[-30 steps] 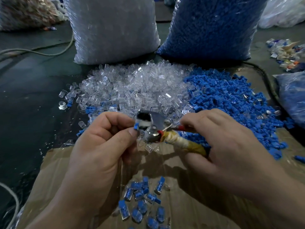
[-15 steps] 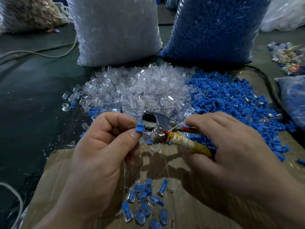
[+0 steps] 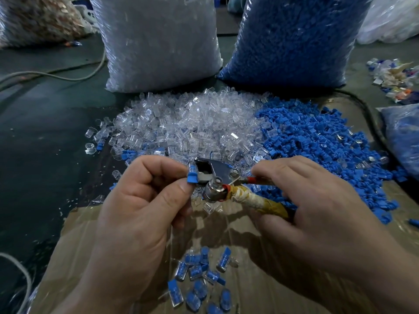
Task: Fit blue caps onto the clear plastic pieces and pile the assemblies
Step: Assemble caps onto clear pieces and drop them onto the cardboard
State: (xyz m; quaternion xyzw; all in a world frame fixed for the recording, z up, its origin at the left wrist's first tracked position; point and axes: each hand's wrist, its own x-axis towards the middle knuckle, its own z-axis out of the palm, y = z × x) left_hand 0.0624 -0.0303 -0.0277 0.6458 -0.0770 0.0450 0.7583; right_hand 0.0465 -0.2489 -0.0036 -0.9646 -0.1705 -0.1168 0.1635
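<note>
Left grip [image 3: 140, 200] pinches the blue cap [image 3: 192, 176] at the tool [image 3: 217, 172], right grip [image 3: 317, 200] clamped on its handles — seating step, I'd squeeze next.

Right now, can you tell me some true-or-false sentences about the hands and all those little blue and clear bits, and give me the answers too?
1. The left hand pinches a small blue piece. True.
2. The right hand holds nothing. False: it grips a metal tool by its taped handle.
3. The heap of clear pieces lies to the left of the heap of blue caps. True.
4. The finished assemblies sit inside the big blue sack. False: they lie on the cardboard, close to the person.
</note>
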